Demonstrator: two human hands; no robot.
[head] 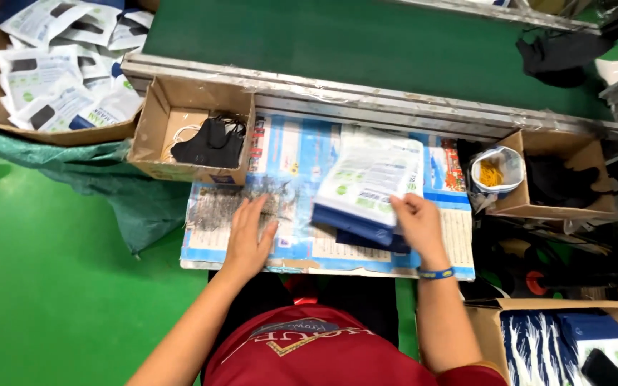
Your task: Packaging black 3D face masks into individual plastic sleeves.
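Right hand point(418, 223) grips the near edge of a stack of white-and-blue pouches point(370, 187) lying on the printed work board point(302, 154), just below the green conveyor belt point(337, 39). Left hand point(247, 236) rests flat and empty on the board, fingers spread. Cardboard box point(153, 121) of black masks point(209, 143) sits just left. Risk: stack is fanned; a one-sided grip could let lower pouches slide off.

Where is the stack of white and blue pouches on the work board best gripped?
Probably at the near blue bottom edge of the pouch stack, coming from the right, where the right hand already rests; that edge overhangs toward the person, while the far end lies flat.
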